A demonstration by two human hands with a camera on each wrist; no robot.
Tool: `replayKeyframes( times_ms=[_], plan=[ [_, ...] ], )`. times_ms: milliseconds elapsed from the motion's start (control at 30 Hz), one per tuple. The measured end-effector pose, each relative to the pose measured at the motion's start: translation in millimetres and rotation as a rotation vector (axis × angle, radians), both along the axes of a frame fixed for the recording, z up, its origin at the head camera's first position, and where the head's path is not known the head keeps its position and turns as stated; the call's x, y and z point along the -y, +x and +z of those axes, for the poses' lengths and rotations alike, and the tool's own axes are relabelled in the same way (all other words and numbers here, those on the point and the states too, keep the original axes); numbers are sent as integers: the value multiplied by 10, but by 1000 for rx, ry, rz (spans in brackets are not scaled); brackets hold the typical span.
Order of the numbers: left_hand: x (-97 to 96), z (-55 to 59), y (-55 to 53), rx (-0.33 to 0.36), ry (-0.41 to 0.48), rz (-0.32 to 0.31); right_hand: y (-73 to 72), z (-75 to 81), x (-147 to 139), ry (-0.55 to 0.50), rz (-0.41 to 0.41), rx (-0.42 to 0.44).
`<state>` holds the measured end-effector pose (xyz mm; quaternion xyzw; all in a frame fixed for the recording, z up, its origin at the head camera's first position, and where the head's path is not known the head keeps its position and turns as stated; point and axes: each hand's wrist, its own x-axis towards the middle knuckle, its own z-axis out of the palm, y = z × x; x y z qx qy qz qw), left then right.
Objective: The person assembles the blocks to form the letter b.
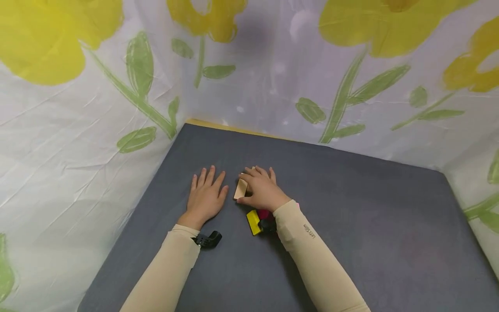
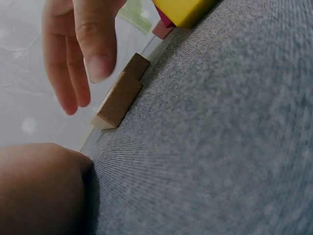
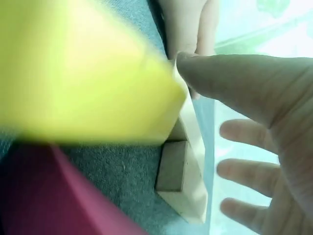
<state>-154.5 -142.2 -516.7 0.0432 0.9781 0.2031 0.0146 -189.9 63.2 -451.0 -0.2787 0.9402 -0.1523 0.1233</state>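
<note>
My left hand (image 1: 204,199) lies flat on the dark grey table, fingers spread and holding nothing. To its right, my right hand (image 1: 265,188) hovers over a pale wooden block (image 1: 241,189), its fingers loosely bent. The thumb appears close to one end of that block in the right wrist view; whether it touches cannot be told. A second, smaller wooden block (image 3: 172,166) sits against the longer one, partly under the hand in the head view. Nearer to me stand a yellow block (image 1: 254,222) and a crimson block (image 1: 263,214), the latter partly covered by the right wrist.
The grey table (image 1: 374,242) stretches to the right and front. White fabric walls (image 1: 269,91) with painted yellow flowers surround its back and sides. A pink piece (image 2: 162,30) shows beside the yellow block in the left wrist view. Black cameras sit on both wrists.
</note>
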Motion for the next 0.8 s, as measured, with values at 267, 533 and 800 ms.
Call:
replayKeyframes(
  times_ms=[267, 533, 800],
  plan=[
    [4, 9, 40, -27, -1, 1, 85, -47, 57, 73, 10, -64],
    [8, 3, 42, 12, -8, 14, 159, -46, 45, 70, 18, -64],
    [-11, 16, 3, 10, 0, 13, 300, -50, 32, 92, 61, -172]
  ],
)
